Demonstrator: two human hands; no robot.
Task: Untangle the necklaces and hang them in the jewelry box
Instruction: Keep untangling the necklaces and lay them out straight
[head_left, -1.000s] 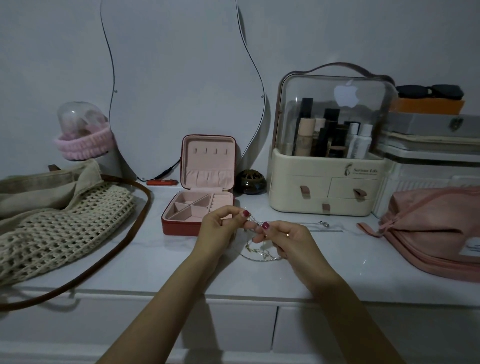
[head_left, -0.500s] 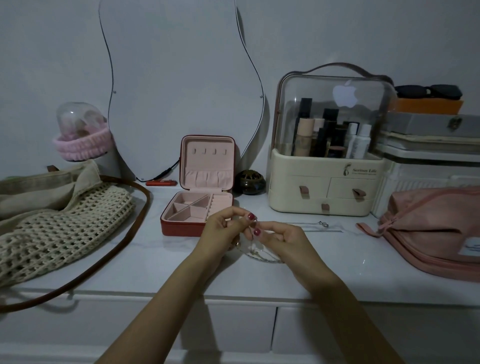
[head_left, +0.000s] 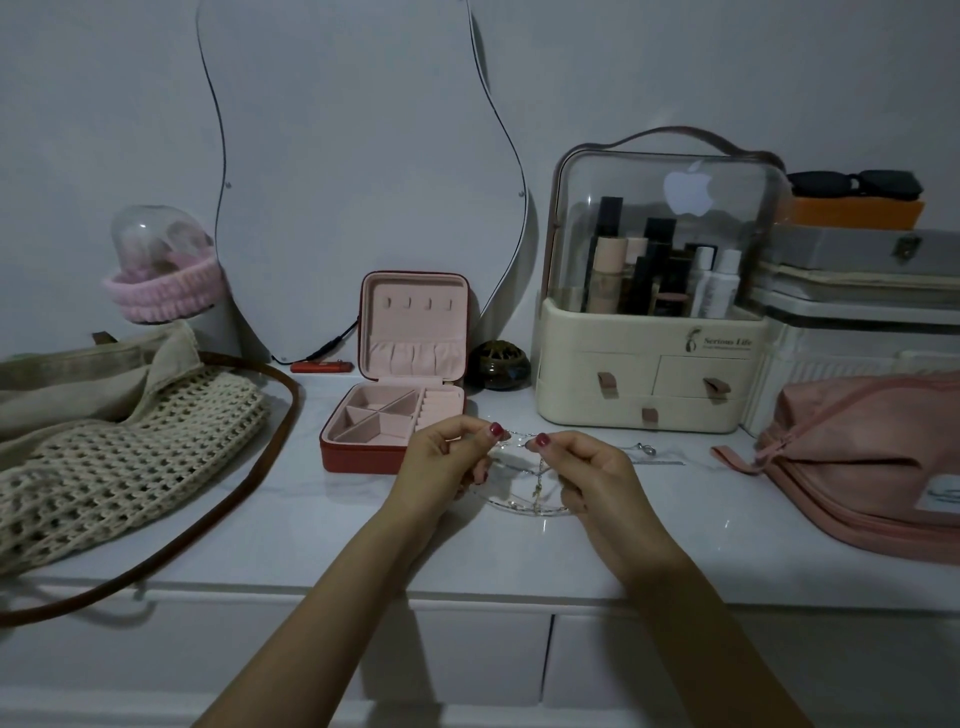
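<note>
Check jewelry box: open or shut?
Open. The jewelry box lid stands upright, showing four bare hooks; the pink tray compartments below look empty.

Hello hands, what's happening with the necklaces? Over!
Left hand and right hand both pinching chain. Rest dangles tangled. Jewelry box open, hooks bare. Nothing in the way.

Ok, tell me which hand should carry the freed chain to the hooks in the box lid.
Probably left: the left hand pinches the chain right beside the open jewelry box; the right hand is farther off.
</note>
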